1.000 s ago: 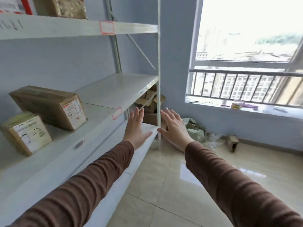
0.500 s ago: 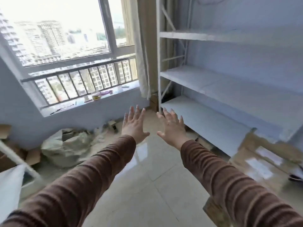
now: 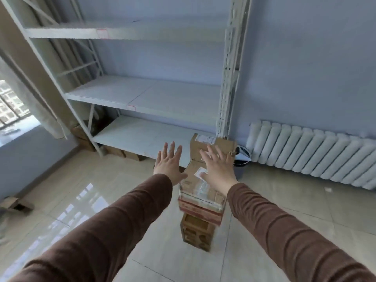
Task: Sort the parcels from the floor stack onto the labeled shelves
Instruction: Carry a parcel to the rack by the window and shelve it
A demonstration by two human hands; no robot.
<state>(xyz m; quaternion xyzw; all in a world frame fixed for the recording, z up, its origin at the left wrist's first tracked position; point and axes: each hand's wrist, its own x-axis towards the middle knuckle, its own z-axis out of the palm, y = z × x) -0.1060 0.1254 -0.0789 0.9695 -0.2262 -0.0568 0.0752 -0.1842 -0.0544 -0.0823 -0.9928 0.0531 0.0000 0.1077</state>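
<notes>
Both arms are stretched forward in brown sleeves, the left hand point(image 3: 168, 163) and the right hand point(image 3: 218, 169) held flat with fingers spread apart and nothing grasped. The stack of parcels point(image 3: 201, 200) stands on the tiled floor point(image 3: 81, 200) just below the hands (contact cannot be told), in front of the white shelves point(image 3: 142, 98), near a radiator point(image 3: 315, 153).

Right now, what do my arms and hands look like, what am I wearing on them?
Both arms are in long brown sleeves of a ribbed knit that ends at the wrists. The left hand and right hand are bare: no gloves, and no rings or watch show.
</notes>
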